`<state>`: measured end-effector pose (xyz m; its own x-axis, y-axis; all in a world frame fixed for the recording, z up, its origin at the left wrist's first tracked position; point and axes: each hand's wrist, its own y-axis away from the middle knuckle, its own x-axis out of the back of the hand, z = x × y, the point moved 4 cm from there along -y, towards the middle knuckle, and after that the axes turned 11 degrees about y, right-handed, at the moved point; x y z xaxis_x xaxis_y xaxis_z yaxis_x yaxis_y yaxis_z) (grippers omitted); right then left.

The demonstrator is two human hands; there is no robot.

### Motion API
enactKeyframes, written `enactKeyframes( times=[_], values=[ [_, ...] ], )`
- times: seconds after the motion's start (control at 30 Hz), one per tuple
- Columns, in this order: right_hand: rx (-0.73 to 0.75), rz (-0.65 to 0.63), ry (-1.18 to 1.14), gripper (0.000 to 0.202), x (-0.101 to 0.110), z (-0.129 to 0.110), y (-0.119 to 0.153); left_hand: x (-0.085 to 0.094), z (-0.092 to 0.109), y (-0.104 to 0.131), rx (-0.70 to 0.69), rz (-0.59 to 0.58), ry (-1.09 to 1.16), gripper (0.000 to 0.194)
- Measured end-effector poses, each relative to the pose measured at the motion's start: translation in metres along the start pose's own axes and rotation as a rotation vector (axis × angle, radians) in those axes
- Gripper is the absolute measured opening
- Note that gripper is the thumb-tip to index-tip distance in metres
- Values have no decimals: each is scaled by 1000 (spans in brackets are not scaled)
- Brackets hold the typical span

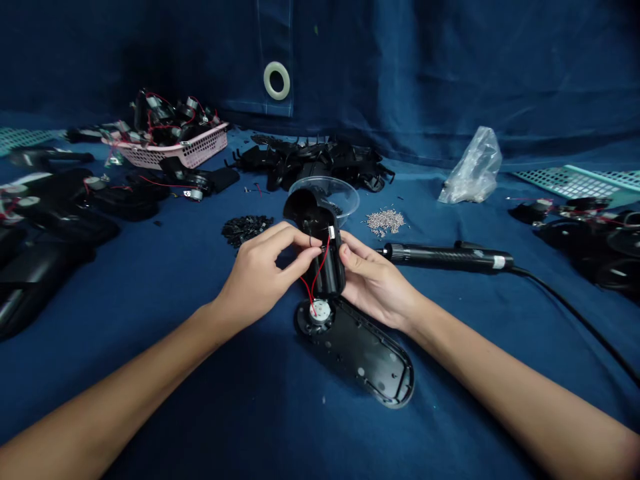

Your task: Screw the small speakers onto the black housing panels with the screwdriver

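Note:
My right hand (373, 277) is wrapped round the side of a black plastic housing (327, 273), holding it up off the cloth. At the housing's left edge, the thumb and forefinger of my left hand (270, 263) pinch together. Whatever is between those fingertips is too small to make out, though a thin dark wire is near them. Red wires (321, 272) run from a white connector (331, 232) down to a small round motor (320, 310). That motor sits at the upper end of a long black shell (370, 360) lying open side up below my hands.
An electric screwdriver (445, 257) with a cable lies to the right. Behind are a pile of screws (385, 222), small black pieces (245, 230), a clear bowl (345, 193) and a plastic bag (473, 167). A pink basket (200, 148) and black parts (65, 207) are at left.

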<state>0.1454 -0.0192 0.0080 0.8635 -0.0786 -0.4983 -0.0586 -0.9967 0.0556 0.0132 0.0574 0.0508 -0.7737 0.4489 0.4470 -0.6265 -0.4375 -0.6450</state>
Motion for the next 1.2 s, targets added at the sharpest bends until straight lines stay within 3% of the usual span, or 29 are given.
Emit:
enactKeyframes(
  times=[0.27, 0.53, 0.77, 0.83, 0.9, 0.97, 1.0, 1.1, 1.2],
  values=[
    [1, -13, 22, 29, 0, -2, 0, 2, -12, 0, 178, 22, 132, 11],
    [20, -32, 4, 24, -3, -1, 1, 2, -2, -1, -15, 24, 19, 9],
    [0, -16, 107, 20, -4, -3, 0, -1, -2, -1, -38, -41, 23, 6],
    [43, 22, 138, 20, -4, -6, -1, -2, -6, 1, 10, -5, 78, 5],
    [84, 64, 166, 23, -4, -7, -2, -2, -15, 5, 118, 137, 177, 4],
    [117, 91, 190, 26, -5, -7, -3, -4, -25, 9, 262, 256, 316, 16],
    [129, 96, 196, 27, -5, -7, -3, -8, -29, 11, 325, 256, 394, 24],
    [143, 92, 221, 30, -6, -5, -3, -23, -30, 10, 398, 73, 568, 38],
    [160, 91, 312, 31, -6, -4, -2, -28, -28, 8, 369, -30, 539, 35]
  ],
)
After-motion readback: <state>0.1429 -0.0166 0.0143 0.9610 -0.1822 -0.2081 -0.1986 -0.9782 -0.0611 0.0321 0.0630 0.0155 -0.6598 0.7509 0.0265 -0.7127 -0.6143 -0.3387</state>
